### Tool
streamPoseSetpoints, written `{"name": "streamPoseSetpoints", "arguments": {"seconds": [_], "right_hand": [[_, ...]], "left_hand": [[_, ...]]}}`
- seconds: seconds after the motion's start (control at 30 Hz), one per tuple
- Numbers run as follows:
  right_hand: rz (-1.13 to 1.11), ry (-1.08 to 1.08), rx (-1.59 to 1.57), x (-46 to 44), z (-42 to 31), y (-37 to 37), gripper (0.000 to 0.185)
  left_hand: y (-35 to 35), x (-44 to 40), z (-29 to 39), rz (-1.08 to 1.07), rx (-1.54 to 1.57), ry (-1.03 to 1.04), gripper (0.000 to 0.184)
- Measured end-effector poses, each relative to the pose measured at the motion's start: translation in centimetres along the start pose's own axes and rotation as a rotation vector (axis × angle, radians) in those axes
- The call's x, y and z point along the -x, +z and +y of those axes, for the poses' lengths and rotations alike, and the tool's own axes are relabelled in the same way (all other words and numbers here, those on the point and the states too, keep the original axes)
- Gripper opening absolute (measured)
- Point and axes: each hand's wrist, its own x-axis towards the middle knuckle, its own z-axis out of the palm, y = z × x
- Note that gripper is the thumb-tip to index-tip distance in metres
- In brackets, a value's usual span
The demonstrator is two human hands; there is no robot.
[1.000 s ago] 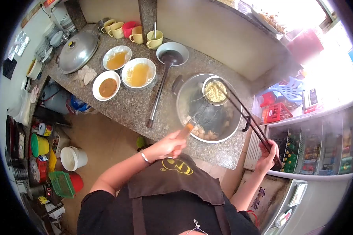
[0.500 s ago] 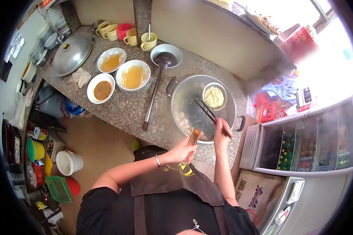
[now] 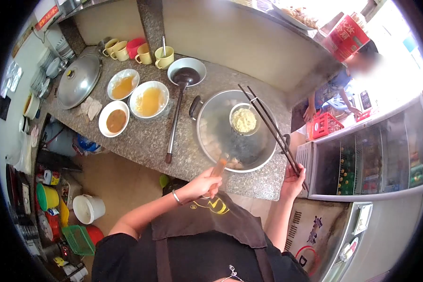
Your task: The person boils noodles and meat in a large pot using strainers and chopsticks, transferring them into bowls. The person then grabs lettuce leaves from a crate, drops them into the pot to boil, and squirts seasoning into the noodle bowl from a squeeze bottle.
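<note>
My left hand (image 3: 207,184) is wrapped round the wooden handle (image 3: 219,167) of what looks like a wire strainer, its head hard to make out in the steaming pot (image 3: 199,145). Long dark chopsticks (image 3: 270,123) are gripped in my right hand (image 3: 293,182) beyond the pot's right side; their tips point up and left, above the pot's far rim. Within the pot, a small round container (image 3: 233,127) holds pale noodles (image 3: 244,120). Pale pieces lie in the cloudy liquid along the near and left sides.
A long-handled ladle (image 3: 175,124) rests in a grey bowl (image 3: 199,68) left of the pot. Farther left are bowls of sauce (image 3: 148,99), mugs (image 3: 144,55) and a large lid (image 3: 80,82). Another person's hand (image 3: 309,113) is near a red crate (image 3: 325,126), above a drinks fridge (image 3: 362,164).
My right hand has moved right and down, lifting the chopsticks out of the pot. My left hand has shifted slightly left with the handle. Another person has appeared at the right.
</note>
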Motion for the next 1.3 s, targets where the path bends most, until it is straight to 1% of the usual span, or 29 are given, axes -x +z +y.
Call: {"name": "streamPoseSetpoints", "arguments": {"seconds": [0.1, 0.17, 0.2, 0.27, 0.33, 0.4, 0.47, 0.53, 0.57, 0.6, 0.67, 0.73, 0.8, 0.87, 0.9, 0.93, 1.0, 1.03, 1.07, 1.13, 1.17, 1.2, 1.27, 1.3], "right_hand": [[-0.008, -0.021, 0.037, -0.6, -1.3, 0.6, 0.027], [-0.026, -0.068, 0.255, -0.9, -1.9, 0.9, 0.027], [-0.023, -0.068, 0.252, -1.0, -2.5, 1.2, 0.027], [-0.109, -0.084, 0.617, -1.3, -4.4, 2.0, 0.028], [-0.092, -0.186, 0.656, -1.1, -6.7, 3.1, 0.029], [-0.222, -0.243, 0.777, -1.3, -9.4, 4.6, 0.029], [-0.239, -0.232, 0.768, -2.1, -9.6, 5.7, 0.029], [-0.288, -0.169, 0.846, -2.0, -9.4, 6.5, 0.028], [-0.254, -0.174, 0.799, -1.5, -9.5, 6.9, 0.027], [-0.233, -0.214, 0.821, -2.0, -9.6, 5.6, 0.026], [-0.181, -0.230, 0.810, -0.9, -10.7, 6.1, 0.026], [-0.165, -0.222, 0.800, -0.3, -10.2, 5.6, 0.025], [-0.137, -0.194, 0.763, -0.3, -8.9, 6.5, 0.023], [-0.132, -0.195, 0.844, 1.2, -8.7, 8.3, 0.020], [-0.121, -0.206, 0.859, 2.5, -9.1, 9.2, 0.020], [-0.109, -0.219, 0.873, 3.5, -9.1, 9.7, 0.021], [-0.163, -0.241, 0.838, 4.6, -9.3, 9.8, 0.023], [-0.157, -0.264, 0.835, 5.1, -8.8, 10.5, 0.024], [-0.137, -0.265, 0.833, 5.2, -7.2, 11.8, 0.024], [-0.195, -0.179, 0.887, 5.5, -5.1, 13.2, 0.025], [-0.234, -0.183, 0.954, 6.3, -5.0, 14.0, 0.025], [-0.242, -0.191, 0.959, 7.0, -4.9, 15.1, 0.025], [-0.210, -0.262, 0.879, 9.1, -4.7, 16.9, 0.025], [-0.193, -0.257, 0.860, 9.9, -4.2, 18.5, 0.025]], "left_hand": [[-0.3, 0.3, 0.2, 0.025, 0.017, 0.013, 0.029], [-0.3, 0.7, 0.6, 0.018, 0.024, 0.009, 0.029], [-0.3, 1.1, 0.9, 0.018, 0.042, 0.009, 0.029], [-0.1, 2.1, 2.0, 0.043, 0.061, -0.014, 0.030], [-0.6, 3.6, 2.4, 0.055, 0.092, -0.049, 0.032], [-1.2, 5.4, 3.2, 0.100, -0.006, -0.040, 0.033], [-2.3, 6.0, 2.4, 0.060, 0.015, -0.031, 0.038], [-1.7, 4.8, 2.2, 0.095, 0.000, -0.042, 0.037], [-1.7, 4.8, 2.3, 0.124, -0.019, -0.055, 0.036], [-1.9, 5.5, 2.4, 0.139, -0.006, -0.039, 0.036], [-2.3, 7.3, 2.4, 0.086, -0.108, -0.045, 0.034], [-4.0, 7.7, 1.0, 0.090, -0.094, -0.028, 0.034], [-5.0, 6.6, -0.5, 0.003, 0.023, 0.005, 0.030], [-3.9, 7.2, 0.9, 0.024, -0.060, 0.008, 0.025], [-4.0, 8.4, 1.1, 0.040, -0.181, 0.017, 0.019], [-5.5, 9.6, 0.7, -0.042, -0.147, 0.016, 0.016], [-6.6, 12.5, 0.5, -0.069, -0.038, 0.013, 0.014], [-7.0, 12.5, 0.3, -0.060, -0.036, 0.020, 0.014], [-7.5, 11.6, 0.1, -0.041, -0.058, 0.032, 0.016], [-7.8, 12.9, 0.8, -0.036, -0.066, 0.045, 0.017], [-8.6, 14.3, 1.7, -0.062, -0.065, 0.028, 0.028], [-9.4, 15.8, 2.5, -0.088, -0.065, 0.012, 0.038], [-12.1, 18.4, 2.6, -0.071, -0.029, 0.052, 0.045], [-12.9, 19.3, 3.2, -0.048, -0.031, 0.070, 0.048]]}}
